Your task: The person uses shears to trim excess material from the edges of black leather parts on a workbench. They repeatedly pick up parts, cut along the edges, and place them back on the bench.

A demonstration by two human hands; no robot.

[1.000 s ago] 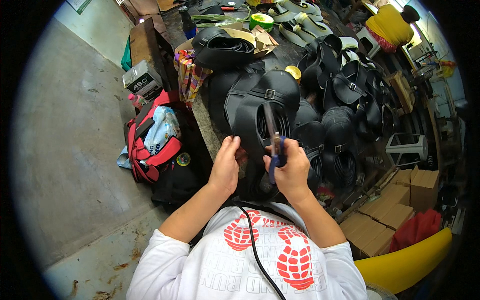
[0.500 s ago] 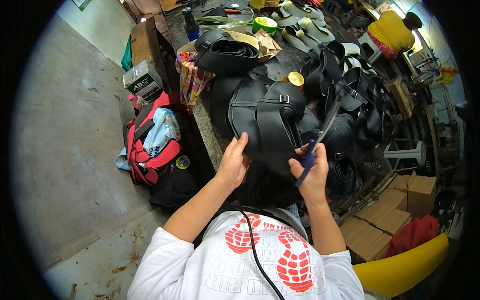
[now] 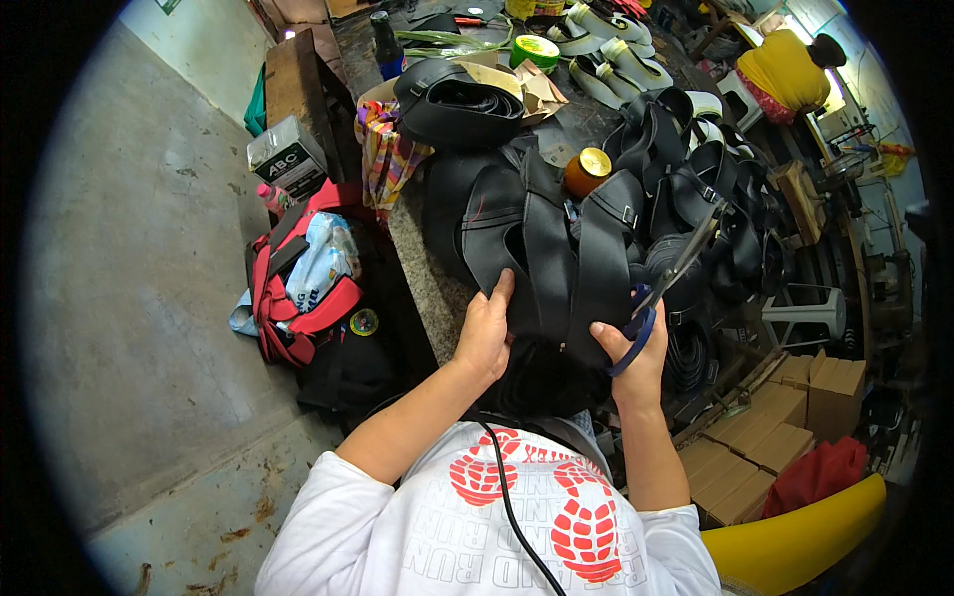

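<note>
My left hand (image 3: 484, 338) is closed on the near left edge of black leather sandal uppers (image 3: 549, 263), thumb on top. The uppers fan out into several wide straps, one with a small metal buckle (image 3: 629, 215) at its far end. My right hand (image 3: 638, 366) grips blue-handled scissors (image 3: 686, 260), blades pointing away to the upper right, while its thumb presses the uppers' near right edge. The hand hides part of the handles. Beyond the straps stands a yellow-lidded jar (image 3: 588, 171). More black uppers (image 3: 711, 184) are heaped to the right.
At the back of the table are a rolled black strap bundle (image 3: 459, 107), a green tub (image 3: 535, 53), a dark bottle (image 3: 386, 45) and pale sandal parts (image 3: 621, 62). Cardboard boxes (image 3: 760, 422) and a yellow chair (image 3: 805, 531) sit right. A person (image 3: 785, 72) is far right.
The straps have spread apart and the buckled one has swung right, uncovering more of the jar. My right hand and the scissors have shifted right, blades tilting further right.
</note>
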